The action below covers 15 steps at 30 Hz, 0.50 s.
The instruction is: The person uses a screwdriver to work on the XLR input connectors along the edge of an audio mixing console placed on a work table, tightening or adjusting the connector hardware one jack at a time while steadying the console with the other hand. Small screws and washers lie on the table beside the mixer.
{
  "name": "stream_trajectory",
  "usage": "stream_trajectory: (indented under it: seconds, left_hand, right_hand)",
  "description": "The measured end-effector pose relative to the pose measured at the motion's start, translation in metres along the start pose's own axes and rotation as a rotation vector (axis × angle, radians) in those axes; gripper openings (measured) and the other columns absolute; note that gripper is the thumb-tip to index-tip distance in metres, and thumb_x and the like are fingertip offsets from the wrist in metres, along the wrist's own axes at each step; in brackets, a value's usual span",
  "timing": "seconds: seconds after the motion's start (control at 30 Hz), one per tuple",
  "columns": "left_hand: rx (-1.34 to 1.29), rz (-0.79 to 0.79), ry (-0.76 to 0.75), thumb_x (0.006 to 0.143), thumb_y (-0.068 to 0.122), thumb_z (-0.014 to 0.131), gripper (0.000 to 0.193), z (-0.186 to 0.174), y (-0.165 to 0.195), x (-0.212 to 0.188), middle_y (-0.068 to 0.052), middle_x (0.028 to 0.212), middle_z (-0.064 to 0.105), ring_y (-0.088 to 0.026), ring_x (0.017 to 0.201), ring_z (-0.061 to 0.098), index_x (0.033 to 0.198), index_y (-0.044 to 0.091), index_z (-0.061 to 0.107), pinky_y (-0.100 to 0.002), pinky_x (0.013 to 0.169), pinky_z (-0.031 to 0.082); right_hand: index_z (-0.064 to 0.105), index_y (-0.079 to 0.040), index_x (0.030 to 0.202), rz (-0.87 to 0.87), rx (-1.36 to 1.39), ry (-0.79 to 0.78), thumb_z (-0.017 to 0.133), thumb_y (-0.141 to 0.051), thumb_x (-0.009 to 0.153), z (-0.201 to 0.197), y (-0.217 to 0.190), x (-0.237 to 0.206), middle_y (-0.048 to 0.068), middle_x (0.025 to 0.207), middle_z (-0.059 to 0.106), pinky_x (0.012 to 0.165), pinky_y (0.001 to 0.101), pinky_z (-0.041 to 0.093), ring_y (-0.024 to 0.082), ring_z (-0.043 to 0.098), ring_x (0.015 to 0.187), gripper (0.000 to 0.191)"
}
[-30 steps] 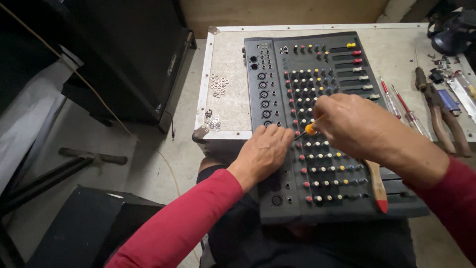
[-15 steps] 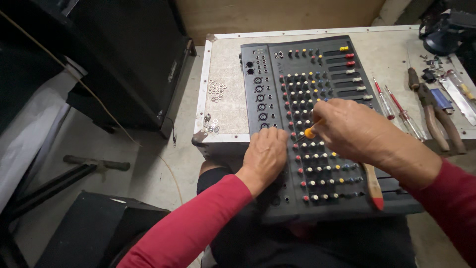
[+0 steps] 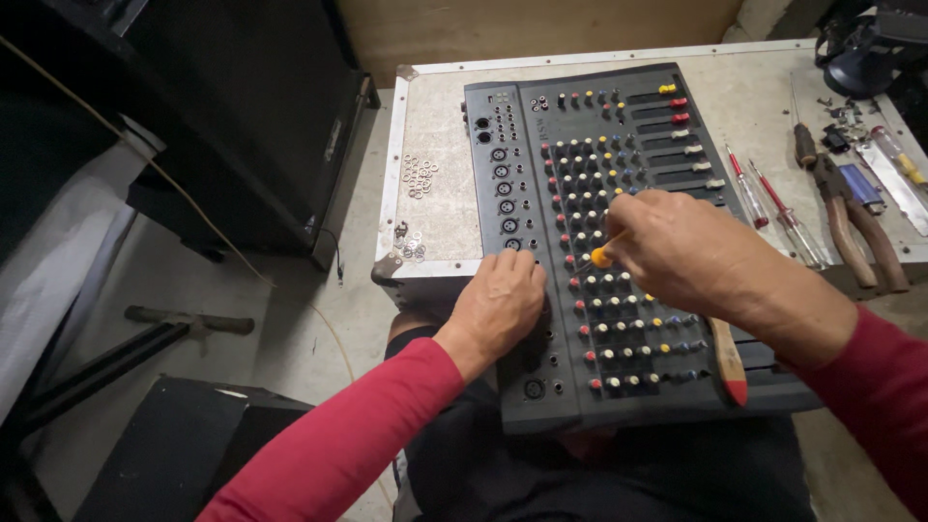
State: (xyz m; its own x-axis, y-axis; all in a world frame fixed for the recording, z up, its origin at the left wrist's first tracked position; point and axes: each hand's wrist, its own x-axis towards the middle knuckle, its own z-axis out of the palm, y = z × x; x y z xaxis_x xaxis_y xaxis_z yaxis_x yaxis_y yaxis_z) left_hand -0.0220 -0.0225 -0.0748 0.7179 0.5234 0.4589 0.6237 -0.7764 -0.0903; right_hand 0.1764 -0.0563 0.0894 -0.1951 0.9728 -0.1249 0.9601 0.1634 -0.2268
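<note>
A dark grey audio mixer [image 3: 541, 387] lies half on a metal-edged table [image 3: 440, 217] and half on my lap, with rows of coloured knobs and several sliders. My left hand [image 3: 503, 302] presses on the mixer's left side by the jack sockets, fingers curled on the panel. My right hand [image 3: 691, 256] is over the knob rows, closed around a wooden-handled tool [image 3: 728, 365] whose red end sticks out below my palm. A small yellow-orange knob-like piece [image 3: 601, 256] shows at my right fingertips. What the fingertips grip is hidden.
Two thin red screwdrivers [image 3: 773, 208] and pliers with brown handles [image 3: 855, 232] lie right of the mixer, with more small tools [image 3: 884, 169] beyond. Small metal rings [image 3: 419, 176] are scattered at the table's left. A black speaker cabinet [image 3: 242, 116] stands left and a black box [image 3: 164, 445] lower left.
Both hands stay on the same spots of the mixer. My view has shifted slightly, and my right fingers have turned a little around the yellow-orange piece.
</note>
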Motion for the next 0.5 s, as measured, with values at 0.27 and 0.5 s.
stream_trajectory:
  seconds: [0.27,0.5]
  left_hand:
    - [0.023,0.024,-0.016,0.084,0.016,0.057,0.009,0.002,-0.006,0.004,-0.008,0.086,0.055,-0.024,0.085,0.057,0.084,0.009,0.062,-0.036,0.070,0.044]
    - [-0.150,-0.045,-0.047,0.086,0.014,0.056,0.007,0.019,-0.019,0.011,-0.011,0.087,0.060,-0.030,0.085,0.062,0.086,0.009,0.061,-0.043,0.076,0.050]
  right_hand:
    - [0.066,-0.005,0.102,0.019,-0.077,-0.045,0.067,-0.025,0.093,-0.001,-0.003,0.002,0.014,0.097,0.069,0.082,0.0438,0.057,0.032,0.070,0.091,0.023]
    - [0.066,-0.002,0.094,-0.081,-0.049,0.070,0.066,-0.024,0.091,0.001,0.002,-0.002,0.014,0.092,0.068,0.078,0.0447,0.055,0.032,0.068,0.088,0.022]
